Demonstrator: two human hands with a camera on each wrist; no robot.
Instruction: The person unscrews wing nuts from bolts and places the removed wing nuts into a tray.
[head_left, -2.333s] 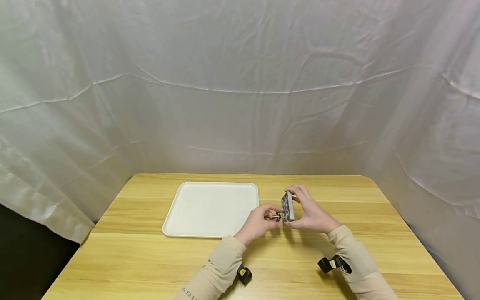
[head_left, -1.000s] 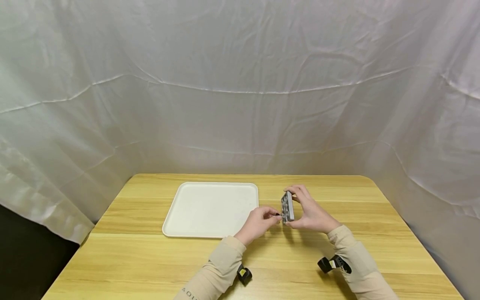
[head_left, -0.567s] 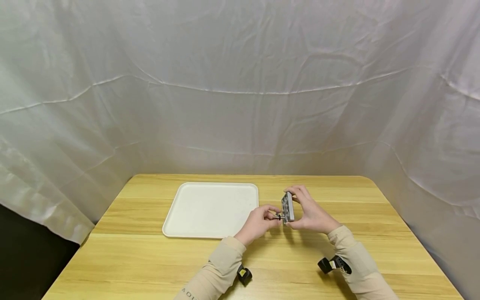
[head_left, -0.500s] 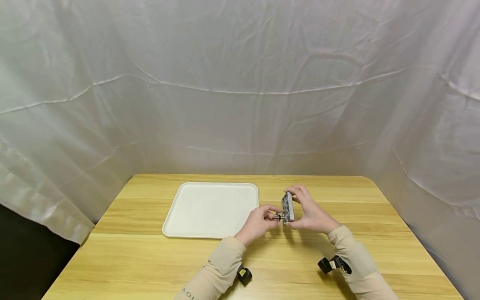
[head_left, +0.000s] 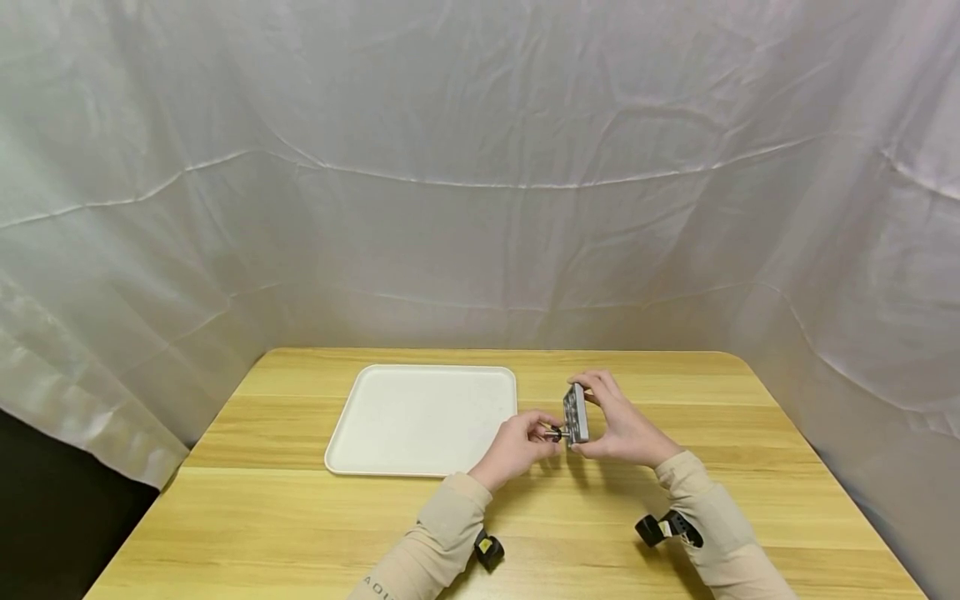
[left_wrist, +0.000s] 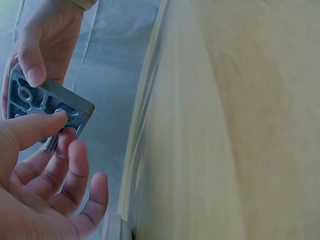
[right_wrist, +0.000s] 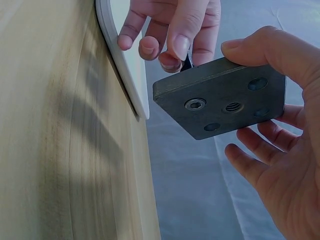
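Note:
My right hand (head_left: 626, 433) grips a grey square metal plate (right_wrist: 220, 92) by its edges, held on end above the table. Its ribbed, hollowed side faces left; the flat side has several round holes, one filled by a socket bolt head (right_wrist: 195, 104). The bolt's threaded end (left_wrist: 50, 145) sticks out of the ribbed side. Around that end, the thumb and fingers of my left hand (head_left: 517, 446) pinch the bolt and a small dark piece on it, mostly hidden by the fingertips. In the left wrist view the other left fingers are loosely bent.
A white rectangular tray (head_left: 423, 421) lies on the wooden table (head_left: 285, 533), left of the plate and close to my left hand. Pale curtains (head_left: 480, 250) hang behind the table and along its sides. Each wrist carries a black camera.
The left thumb and fingers closed over the bolt end a second ago, then parted slightly, showing the bolt and dark piece again. My right hand and the plate have kept their place.

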